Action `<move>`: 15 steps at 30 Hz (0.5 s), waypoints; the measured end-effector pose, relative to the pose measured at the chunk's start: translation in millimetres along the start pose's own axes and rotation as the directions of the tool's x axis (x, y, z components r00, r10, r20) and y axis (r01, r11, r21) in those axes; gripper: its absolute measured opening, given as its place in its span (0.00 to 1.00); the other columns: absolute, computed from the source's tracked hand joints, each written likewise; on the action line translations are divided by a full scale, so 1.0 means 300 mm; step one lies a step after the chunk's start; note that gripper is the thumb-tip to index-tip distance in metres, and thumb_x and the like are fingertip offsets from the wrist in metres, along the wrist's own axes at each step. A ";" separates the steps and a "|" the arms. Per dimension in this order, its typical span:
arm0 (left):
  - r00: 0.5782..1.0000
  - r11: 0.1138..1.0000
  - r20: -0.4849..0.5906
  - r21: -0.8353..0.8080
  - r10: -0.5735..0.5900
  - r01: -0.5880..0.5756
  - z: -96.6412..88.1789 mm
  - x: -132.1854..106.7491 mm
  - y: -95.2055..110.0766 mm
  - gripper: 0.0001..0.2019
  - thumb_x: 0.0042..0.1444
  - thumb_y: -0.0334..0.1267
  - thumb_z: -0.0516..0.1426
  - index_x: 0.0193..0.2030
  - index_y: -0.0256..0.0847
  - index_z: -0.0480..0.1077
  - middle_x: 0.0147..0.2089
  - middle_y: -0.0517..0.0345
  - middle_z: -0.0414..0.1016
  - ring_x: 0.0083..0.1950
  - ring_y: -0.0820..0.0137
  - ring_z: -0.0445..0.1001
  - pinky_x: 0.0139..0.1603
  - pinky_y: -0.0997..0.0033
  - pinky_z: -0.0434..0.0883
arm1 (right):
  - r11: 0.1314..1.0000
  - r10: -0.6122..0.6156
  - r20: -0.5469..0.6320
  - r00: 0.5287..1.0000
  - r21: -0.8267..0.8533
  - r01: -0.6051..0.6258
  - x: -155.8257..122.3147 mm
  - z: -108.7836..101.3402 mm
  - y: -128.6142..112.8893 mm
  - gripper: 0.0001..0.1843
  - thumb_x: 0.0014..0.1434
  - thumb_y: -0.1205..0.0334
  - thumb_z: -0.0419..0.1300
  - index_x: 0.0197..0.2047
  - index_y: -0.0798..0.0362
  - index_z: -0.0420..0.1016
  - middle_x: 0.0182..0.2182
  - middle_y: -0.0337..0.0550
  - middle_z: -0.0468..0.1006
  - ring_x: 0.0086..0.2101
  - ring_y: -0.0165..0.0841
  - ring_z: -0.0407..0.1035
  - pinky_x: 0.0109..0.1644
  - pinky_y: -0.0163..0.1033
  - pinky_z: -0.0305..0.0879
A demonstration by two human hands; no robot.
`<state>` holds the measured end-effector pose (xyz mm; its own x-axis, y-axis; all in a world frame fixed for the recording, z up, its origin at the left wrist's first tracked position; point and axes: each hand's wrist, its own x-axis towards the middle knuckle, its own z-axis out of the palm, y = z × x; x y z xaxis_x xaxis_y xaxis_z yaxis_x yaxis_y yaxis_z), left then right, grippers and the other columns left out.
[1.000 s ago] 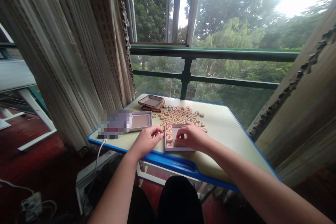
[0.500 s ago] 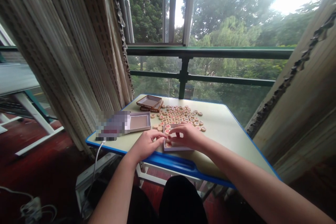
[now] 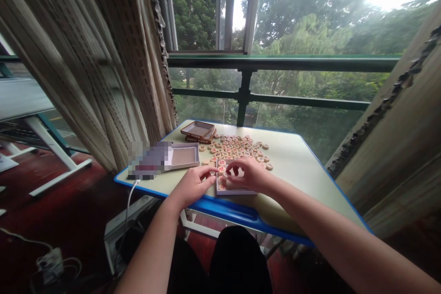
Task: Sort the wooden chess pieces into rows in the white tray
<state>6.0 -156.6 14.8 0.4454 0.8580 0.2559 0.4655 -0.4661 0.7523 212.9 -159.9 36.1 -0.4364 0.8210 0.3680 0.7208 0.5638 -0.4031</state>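
A shallow white box (image 3: 237, 192) lies near the table's front edge. Round wooden Chinese chess pieces (image 3: 222, 163) with red characters line its left side. My right hand (image 3: 250, 172) reaches over the box from the right, thumb and forefinger curled round a Chinese chess piece at the left row, largely hidden by the fingers. At the box's left edge is my left hand (image 3: 195, 186), fingers stretched forward and thumb apart, its fingertips close to the row. Beyond the box, many more chess pieces (image 3: 237, 147) are spread face up in a loose cluster.
Left of the pieces lies an open grey box part (image 3: 186, 155), beside a blurred-out device (image 3: 149, 161) with a white cable (image 3: 128, 206). Brown trays (image 3: 198, 129) are stacked at the back left. A window railing (image 3: 282, 63) runs behind the table (image 3: 292, 165).
My right fingers have shifted slightly toward the far end of the box's left row and curled more. My left fingertips have drawn back a little. The view has tilted slightly.
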 end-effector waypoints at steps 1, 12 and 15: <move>1.000 1.000 -0.003 0.008 -0.007 0.007 0.000 -0.001 0.001 0.16 0.53 0.37 0.53 0.48 0.39 0.73 0.32 0.57 0.75 0.32 0.71 0.69 0.36 0.73 0.65 | 1.000 0.005 -0.035 0.999 0.000 -0.005 0.001 -0.006 0.004 0.05 0.49 0.63 0.62 0.32 0.53 0.76 0.24 0.37 0.74 0.26 0.27 0.64 0.33 0.33 0.57; 0.999 1.000 -0.043 0.005 -0.023 0.023 0.003 0.001 -0.011 0.17 0.52 0.37 0.52 0.49 0.38 0.71 0.27 0.61 0.68 0.27 0.73 0.64 0.30 0.75 0.61 | 0.999 0.034 -0.071 0.997 -0.008 -0.035 0.004 -0.013 0.001 0.05 0.49 0.63 0.62 0.31 0.52 0.76 0.24 0.37 0.73 0.26 0.27 0.63 0.32 0.33 0.57; 0.995 0.999 -0.091 -0.013 -0.040 0.039 0.007 0.005 -0.022 0.18 0.53 0.38 0.52 0.50 0.38 0.68 0.28 0.62 0.66 0.27 0.74 0.63 0.30 0.76 0.61 | 1.000 0.014 -0.112 0.994 -0.019 -0.017 0.005 -0.005 0.004 0.04 0.49 0.64 0.62 0.32 0.52 0.76 0.24 0.37 0.73 0.26 0.27 0.63 0.33 0.33 0.57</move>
<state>5.1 -152.8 9.0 0.3551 0.8920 0.2795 0.4730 -0.4294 0.7693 213.8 -158.1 37.4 -0.3630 0.8139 0.4536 0.7379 0.5483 -0.3935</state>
